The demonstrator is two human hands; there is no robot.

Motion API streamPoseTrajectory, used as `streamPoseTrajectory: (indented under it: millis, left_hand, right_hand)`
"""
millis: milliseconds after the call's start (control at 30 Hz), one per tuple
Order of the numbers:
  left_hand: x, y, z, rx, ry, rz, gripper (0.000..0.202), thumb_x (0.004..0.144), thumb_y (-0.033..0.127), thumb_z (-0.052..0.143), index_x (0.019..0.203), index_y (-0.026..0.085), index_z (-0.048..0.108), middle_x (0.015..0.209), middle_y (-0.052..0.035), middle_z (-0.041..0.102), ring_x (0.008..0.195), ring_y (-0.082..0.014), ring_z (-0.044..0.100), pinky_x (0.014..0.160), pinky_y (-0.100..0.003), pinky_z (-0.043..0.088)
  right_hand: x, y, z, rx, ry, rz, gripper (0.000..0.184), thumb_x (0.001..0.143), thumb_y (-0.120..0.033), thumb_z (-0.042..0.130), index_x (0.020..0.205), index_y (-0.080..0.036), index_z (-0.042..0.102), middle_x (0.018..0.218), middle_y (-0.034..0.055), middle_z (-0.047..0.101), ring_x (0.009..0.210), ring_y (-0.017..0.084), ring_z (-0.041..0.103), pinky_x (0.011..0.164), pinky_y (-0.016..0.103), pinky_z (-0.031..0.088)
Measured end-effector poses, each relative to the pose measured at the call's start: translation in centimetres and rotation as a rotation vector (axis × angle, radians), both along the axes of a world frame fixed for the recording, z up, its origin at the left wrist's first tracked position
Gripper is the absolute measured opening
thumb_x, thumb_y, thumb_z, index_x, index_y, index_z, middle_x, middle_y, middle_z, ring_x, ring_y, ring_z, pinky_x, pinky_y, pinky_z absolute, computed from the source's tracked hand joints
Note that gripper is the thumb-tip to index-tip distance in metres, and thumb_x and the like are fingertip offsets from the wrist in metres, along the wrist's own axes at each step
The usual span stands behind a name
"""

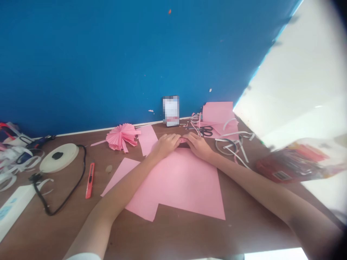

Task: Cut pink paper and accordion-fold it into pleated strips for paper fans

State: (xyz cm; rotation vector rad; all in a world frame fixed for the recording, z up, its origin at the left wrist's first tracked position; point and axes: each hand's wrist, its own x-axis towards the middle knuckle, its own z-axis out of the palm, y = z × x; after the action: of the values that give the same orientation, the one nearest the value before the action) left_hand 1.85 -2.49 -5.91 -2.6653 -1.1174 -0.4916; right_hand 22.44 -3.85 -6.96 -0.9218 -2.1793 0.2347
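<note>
A large pink paper sheet (179, 184) lies on the brown table (189, 234) in front of me. My left hand (166, 143) and my right hand (197, 144) meet at its far edge, fingers curled and pinching a narrow fold of the pink paper between them. A finished pink pleated paper fan (121, 136) lies to the left of my left hand, beside a smaller pink paper piece (147, 140).
Black scissors (206, 131) lie on more pink paper (219, 115) with white strips at the back right. A red utility knife (90, 180), white tape roll (59, 157), black cable (67, 191) and a glue gun (35, 144) sit left. A phone (171, 111) leans on the blue wall. A red packet (295, 162) lies right.
</note>
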Motion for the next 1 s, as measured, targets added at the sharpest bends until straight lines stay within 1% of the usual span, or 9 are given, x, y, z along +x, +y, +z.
streamPoseTrajectory:
  millis: [100, 267, 433, 633, 700, 833, 900, 1000]
  left_hand:
    - [-0.08, 0.07, -0.12, 0.011, 0.024, 0.003, 0.036, 0.103, 0.034, 0.025, 0.092, 0.017, 0.055, 0.082, -0.0037, 0.064, 0.08, -0.0185, 0.061, 0.068, -0.032, 0.034]
    - [-0.23, 0.2, -0.25, 0.021, 0.015, 0.018, 0.035, 0.104, 0.032, 0.025, 0.088, 0.018, 0.052, 0.079, -0.0024, 0.062, 0.077, -0.0179, 0.06, 0.068, -0.032, 0.034]
    - [-0.24, 0.16, -0.17, 0.009, 0.006, 0.014, 0.035, 0.104, 0.031, 0.025, 0.088, 0.018, 0.053, 0.078, -0.0024, 0.062, 0.076, -0.017, 0.06, 0.066, -0.031, 0.034]
    - [-0.17, 0.13, -0.4, -0.01, -0.046, 0.043, 0.038, 0.103, 0.034, 0.025, 0.087, 0.019, 0.056, 0.075, -0.0023, 0.062, 0.07, -0.0165, 0.059, 0.061, -0.03, 0.035]
    - [-0.2, 0.14, -0.37, -0.02, -0.063, 0.028, 0.038, 0.103, 0.033, 0.026, 0.087, 0.019, 0.057, 0.076, -0.0024, 0.062, 0.073, -0.0166, 0.059, 0.063, -0.03, 0.037]
    - [-0.24, 0.1, -0.01, -0.05, -0.087, 0.003, 0.038, 0.102, 0.033, 0.028, 0.089, 0.02, 0.06, 0.08, -0.0031, 0.063, 0.08, -0.0173, 0.059, 0.072, -0.031, 0.04]
    - [-0.24, 0.05, 0.14, -0.065, -0.093, -0.02, 0.036, 0.102, 0.032, 0.028, 0.093, 0.02, 0.061, 0.083, -0.0036, 0.065, 0.082, -0.0175, 0.058, 0.076, -0.031, 0.041]
    - [-0.29, 0.03, 0.11, -0.065, -0.086, -0.047, 0.034, 0.102, 0.031, 0.029, 0.102, 0.02, 0.062, 0.088, -0.0044, 0.066, 0.084, -0.0178, 0.059, 0.077, -0.032, 0.041]
  right_hand:
    - [-0.11, -0.17, 0.1, 0.005, -0.02, -0.025, 0.028, 0.101, -0.027, 0.035, 0.117, -0.024, 0.057, 0.097, 0.0073, 0.06, 0.087, 0.02, 0.061, 0.074, 0.031, 0.048]
    - [-0.12, -0.01, 0.03, -0.005, -0.042, -0.108, 0.026, 0.1, -0.033, 0.039, 0.113, -0.022, 0.057, 0.101, 0.0085, 0.064, 0.088, 0.021, 0.063, 0.071, 0.031, 0.048]
    - [0.11, 0.32, -0.19, -0.032, -0.016, -0.073, 0.027, 0.101, -0.032, 0.035, 0.111, -0.022, 0.059, 0.098, 0.0079, 0.065, 0.087, 0.021, 0.063, 0.073, 0.032, 0.047]
    - [0.21, 0.29, -0.02, -0.041, 0.029, -0.046, 0.028, 0.101, -0.028, 0.034, 0.11, -0.022, 0.059, 0.095, 0.0073, 0.066, 0.084, 0.02, 0.063, 0.073, 0.032, 0.048]
    - [0.22, 0.27, -0.01, -0.039, 0.035, -0.045, 0.027, 0.1, -0.028, 0.035, 0.108, -0.021, 0.06, 0.095, 0.0073, 0.067, 0.084, 0.02, 0.063, 0.073, 0.031, 0.048]
    - [0.31, 0.28, -0.13, -0.028, 0.024, -0.044, 0.025, 0.1, -0.026, 0.037, 0.105, -0.021, 0.061, 0.093, 0.0068, 0.069, 0.082, 0.019, 0.064, 0.07, 0.03, 0.047]
    - [0.37, 0.29, -0.23, -0.023, 0.012, -0.055, 0.024, 0.099, -0.025, 0.038, 0.103, -0.021, 0.061, 0.091, 0.0063, 0.069, 0.08, 0.019, 0.064, 0.069, 0.03, 0.047]
    - [0.4, 0.27, -0.37, -0.006, 0.008, -0.067, 0.023, 0.099, -0.025, 0.039, 0.102, -0.021, 0.061, 0.091, 0.0058, 0.07, 0.079, 0.019, 0.065, 0.069, 0.029, 0.047]
